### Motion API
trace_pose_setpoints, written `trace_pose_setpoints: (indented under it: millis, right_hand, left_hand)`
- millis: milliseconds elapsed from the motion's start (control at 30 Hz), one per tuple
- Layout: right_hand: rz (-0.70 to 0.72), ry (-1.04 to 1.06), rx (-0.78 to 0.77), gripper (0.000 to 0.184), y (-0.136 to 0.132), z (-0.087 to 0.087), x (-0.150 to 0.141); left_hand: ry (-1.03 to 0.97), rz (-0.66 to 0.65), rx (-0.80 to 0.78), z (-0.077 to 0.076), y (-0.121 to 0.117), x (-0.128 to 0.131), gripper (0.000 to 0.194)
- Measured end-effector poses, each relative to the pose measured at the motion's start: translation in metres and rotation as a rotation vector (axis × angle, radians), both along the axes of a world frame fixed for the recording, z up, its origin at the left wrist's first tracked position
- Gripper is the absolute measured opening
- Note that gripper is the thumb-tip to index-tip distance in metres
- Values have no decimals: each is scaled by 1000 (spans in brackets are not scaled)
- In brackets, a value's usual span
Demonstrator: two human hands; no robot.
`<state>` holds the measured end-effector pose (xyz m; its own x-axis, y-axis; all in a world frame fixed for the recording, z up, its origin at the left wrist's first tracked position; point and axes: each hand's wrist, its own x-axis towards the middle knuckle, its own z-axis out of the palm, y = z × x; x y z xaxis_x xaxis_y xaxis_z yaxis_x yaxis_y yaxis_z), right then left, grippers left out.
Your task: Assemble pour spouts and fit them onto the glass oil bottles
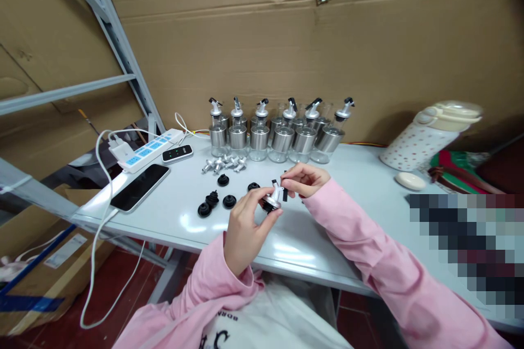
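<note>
My left hand (245,224) is closed around a silver and black bottle pourer (273,199), held above the table. At its spout, my right hand (306,179) pinches a small black flap (285,194); whether the flap is attached cannot be made out. Several black stoppers (229,202) lie to the left of my hands, one partly behind my left fingers. Beyond them is a small pile of silver spout pieces (224,163). Several glass bottles with metal sleeves (283,143) stand behind, the front ones topped with pourers.
On the left lie a phone (140,188), a small black device (177,153) and a power strip (153,150) with white cables. A dotted flask (421,139) and a white oval object (410,180) are at the right. Cardboard (262,38) backs the table.
</note>
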<state>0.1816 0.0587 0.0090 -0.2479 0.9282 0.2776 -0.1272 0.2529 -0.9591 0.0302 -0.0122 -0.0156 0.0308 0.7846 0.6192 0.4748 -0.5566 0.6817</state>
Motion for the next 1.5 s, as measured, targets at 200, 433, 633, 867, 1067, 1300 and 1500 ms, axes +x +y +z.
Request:
trace_pose_setpoints:
  millis: [200, 433, 633, 867, 1067, 1300, 1500]
  right_hand:
    - [97, -48, -27, 35, 7, -3, 4]
    - [66, -37, -22, 34, 2, -2, 2]
    - [-26, -81, -38, 35, -3, 2, -1]
    - [-40, -99, -19, 33, -3, 1, -2]
    - [-54, -142, -51, 33, 1, 2, 0]
    - [-26, -74, -48, 33, -3, 2, 0]
    - [10, -100, -22, 29, 0, -1, 3]
  left_hand:
    - [10, -31, -1, 0, 0, -1, 27]
    - [10, -32, 16, 0, 0, -1, 27]
    - [31, -63, 7, 1, -1, 0, 28]
    - [31, -63, -3, 1, -1, 0, 25]
    - [23, -66, -19, 0, -1, 0, 27]
    - [26, -80, -8, 3, -1, 0, 26]
    - [38, -114, -3, 4, -2, 0, 26]
